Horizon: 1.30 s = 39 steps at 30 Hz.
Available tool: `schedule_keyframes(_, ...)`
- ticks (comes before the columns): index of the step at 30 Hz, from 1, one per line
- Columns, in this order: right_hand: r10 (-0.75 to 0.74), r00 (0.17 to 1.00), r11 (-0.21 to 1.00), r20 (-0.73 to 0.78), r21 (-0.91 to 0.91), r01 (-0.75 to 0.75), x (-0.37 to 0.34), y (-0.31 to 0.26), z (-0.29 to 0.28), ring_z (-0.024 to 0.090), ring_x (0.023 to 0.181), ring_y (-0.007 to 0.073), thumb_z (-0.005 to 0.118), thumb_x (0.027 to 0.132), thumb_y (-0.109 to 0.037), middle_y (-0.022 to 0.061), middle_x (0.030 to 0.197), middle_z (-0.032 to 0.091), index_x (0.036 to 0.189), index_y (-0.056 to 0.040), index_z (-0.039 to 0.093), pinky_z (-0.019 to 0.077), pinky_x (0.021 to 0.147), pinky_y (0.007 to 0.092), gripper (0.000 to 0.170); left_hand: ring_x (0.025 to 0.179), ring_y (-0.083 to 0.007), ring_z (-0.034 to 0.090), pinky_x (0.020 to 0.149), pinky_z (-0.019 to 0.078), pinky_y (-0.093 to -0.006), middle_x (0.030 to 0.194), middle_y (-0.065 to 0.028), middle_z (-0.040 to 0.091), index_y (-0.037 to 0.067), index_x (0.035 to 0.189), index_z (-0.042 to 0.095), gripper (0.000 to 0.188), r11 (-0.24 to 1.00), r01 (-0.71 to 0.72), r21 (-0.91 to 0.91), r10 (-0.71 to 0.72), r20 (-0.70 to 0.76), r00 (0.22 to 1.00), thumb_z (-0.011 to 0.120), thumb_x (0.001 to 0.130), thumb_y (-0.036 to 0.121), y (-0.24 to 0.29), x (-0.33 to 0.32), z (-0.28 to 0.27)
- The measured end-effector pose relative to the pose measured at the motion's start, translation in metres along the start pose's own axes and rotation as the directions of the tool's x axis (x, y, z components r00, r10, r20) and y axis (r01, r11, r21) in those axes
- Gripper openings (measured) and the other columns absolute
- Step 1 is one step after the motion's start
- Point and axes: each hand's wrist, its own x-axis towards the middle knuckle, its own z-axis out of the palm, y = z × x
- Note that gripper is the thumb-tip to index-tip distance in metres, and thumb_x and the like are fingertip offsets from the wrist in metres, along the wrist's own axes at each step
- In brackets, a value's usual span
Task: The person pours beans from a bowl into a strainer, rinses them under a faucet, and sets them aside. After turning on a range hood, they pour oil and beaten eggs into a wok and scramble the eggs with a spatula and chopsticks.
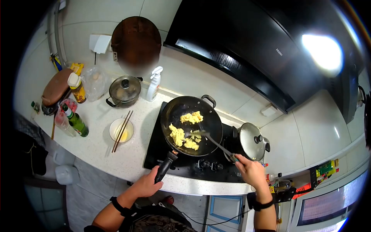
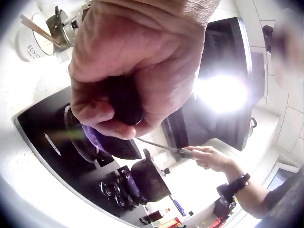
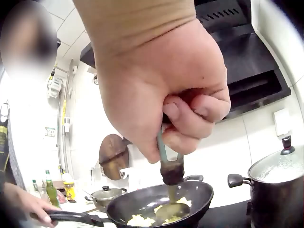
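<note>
My left hand [image 1: 147, 184] grips the black handle [image 1: 165, 167] of a wok [image 1: 211, 120] on the stove; the left wrist view shows the fingers wrapped round its end [image 2: 127, 107]. My right hand [image 1: 253, 173] grips the handle of a metal spatula [image 1: 221, 147], fingers curled round it in the right wrist view. The spatula's head [image 3: 173, 210] is down in the wok among the eggs. Yellow scrambled egg [image 1: 177, 135] lies in several clumps on the dark wok floor, with one clump [image 1: 192, 117] towards the back.
Left of the stove [image 1: 154, 152] stands a white bowl [image 1: 112, 129] with chopsticks [image 1: 125, 125] across it. Behind are a lidded pot [image 1: 124, 99] and a spray bottle [image 1: 154, 84]. Another lidded pot [image 1: 249, 141] sits right of the wok. A range hood [image 1: 232, 50] hangs above.
</note>
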Motion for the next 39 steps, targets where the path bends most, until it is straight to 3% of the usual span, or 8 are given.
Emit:
schedule_keyframes(6, 0.048, 0.999, 0.999, 0.012, 0.009, -0.048, 0.044, -0.034, 0.071, 0.065, 0.068, 0.0385, 0.059, 0.091, -0.035, 0.0174, 0.069, 0.065, 0.125, -0.029, 0.06, 0.0518, 0.062, 0.0478, 0.035, 0.101, -0.0485, 0.058, 0.088, 0.0466, -0.048, 0.108, -0.0334, 0.06, 0.0, 0.144, 0.023, 0.073, 0.999, -0.024, 0.029, 0.025, -0.006, 1.0, 0.058, 0.086, 0.027, 0.003, -0.001, -0.001)
schedule_keyframes(13, 0.017, 0.992, 0.998, 0.123, 0.053, -0.024, -0.002, -0.007, 0.0, 0.065, 0.065, 0.0345, 0.059, 0.092, -0.033, 0.0142, 0.066, 0.064, 0.121, -0.0264, 0.064, 0.0516, 0.06, 0.0434, 0.03, 0.104, -0.0423, 0.06, 0.089, 0.0466, -0.0419, 0.112, -0.0299, 0.059, 0.0, 0.144, 0.025, 0.073, 0.997, 0.071, 0.0, -0.071, 0.045, 0.996, 0.06, 0.085, 0.026, 0.013, -0.003, -0.007)
schedule_keyframes(21, 0.109, 0.994, 0.994, -0.028, 0.025, -0.109, 0.046, -0.04, 0.075, 0.065, 0.071, 0.0394, 0.054, 0.094, -0.036, 0.0173, 0.071, 0.066, 0.125, -0.027, 0.058, 0.0516, 0.064, 0.0482, 0.033, 0.103, -0.0413, 0.06, 0.089, 0.0466, -0.0422, 0.11, -0.0292, 0.059, 0.001, 0.143, 0.026, 0.072, 1.0, 0.011, -0.002, -0.011, 0.012, 1.0, 0.061, 0.085, 0.025, 0.007, 0.0, -0.004)
schedule_keyframes(25, -0.022, 0.992, 1.0, 0.123, 0.013, 0.02, 0.02, -0.03, 0.04, 0.065, 0.067, 0.0389, 0.059, 0.091, -0.035, 0.0174, 0.069, 0.065, 0.121, -0.0281, 0.059, 0.0515, 0.059, 0.0491, 0.031, 0.101, -0.0415, 0.06, 0.089, 0.0465, -0.0421, 0.107, -0.028, 0.06, 0.003, 0.143, 0.028, 0.071, 0.999, 0.041, -0.008, -0.041, 0.018, 0.999, 0.061, 0.085, 0.026, 0.007, -0.001, -0.004)
schedule_keyframes(28, -0.016, 0.978, 0.999, 0.209, 0.039, 0.008, 0.003, -0.009, 0.015, 0.066, 0.072, 0.0389, 0.062, 0.085, -0.031, 0.0173, 0.073, 0.067, 0.121, -0.0261, 0.058, 0.0526, 0.065, 0.0489, 0.036, 0.087, -0.0347, 0.065, 0.079, 0.0502, -0.0397, 0.099, -0.0228, 0.062, 0.005, 0.144, 0.028, 0.072, 0.997, -0.063, 0.037, 0.064, -0.035, 0.997, 0.063, 0.084, 0.025, 0.009, 0.0, -0.005)
schedule_keyframes(31, 0.021, 0.987, 0.999, 0.158, 0.034, -0.027, 0.009, -0.009, 0.033, 0.065, 0.074, 0.0406, 0.061, 0.084, -0.025, 0.0193, 0.075, 0.066, 0.117, -0.0185, 0.054, 0.0513, 0.067, 0.0502, 0.035, 0.072, -0.0227, 0.066, 0.065, 0.0514, -0.0349, 0.093, -0.0157, 0.061, 0.003, 0.141, 0.031, 0.069, 0.976, 0.167, -0.143, -0.145, 0.154, 0.977, 0.065, 0.084, 0.021, 0.028, -0.003, -0.017)
schedule_keyframes(34, 0.045, 0.991, 0.996, 0.123, 0.065, -0.053, 0.013, -0.012, 0.043, 0.064, 0.074, 0.0424, 0.06, 0.084, -0.022, 0.0208, 0.075, 0.065, 0.114, -0.0147, 0.05, 0.0501, 0.066, 0.0515, 0.033, 0.06, -0.0133, 0.06, 0.055, 0.0498, -0.0305, 0.085, -0.0089, 0.058, -0.002, 0.135, 0.033, 0.065, 0.948, 0.134, -0.289, -0.089, 0.164, 0.983, 0.067, 0.085, 0.02, 0.014, 0.009, -0.013)
schedule_keyframes(39, 0.062, 0.959, 0.968, 0.276, 0.216, -0.125, -0.009, 0.006, -0.01, 0.064, 0.077, 0.0419, 0.063, 0.087, -0.025, 0.0192, 0.077, 0.066, 0.115, -0.0142, 0.052, 0.0503, 0.067, 0.0476, 0.032, 0.056, -0.0127, 0.058, 0.05, 0.0474, -0.0276, 0.082, -0.0074, 0.057, -0.002, 0.128, 0.04, 0.049, 0.86, 0.19, -0.474, -0.115, 0.183, 0.976, 0.061, 0.092, 0.023, 0.008, 0.023, -0.008)
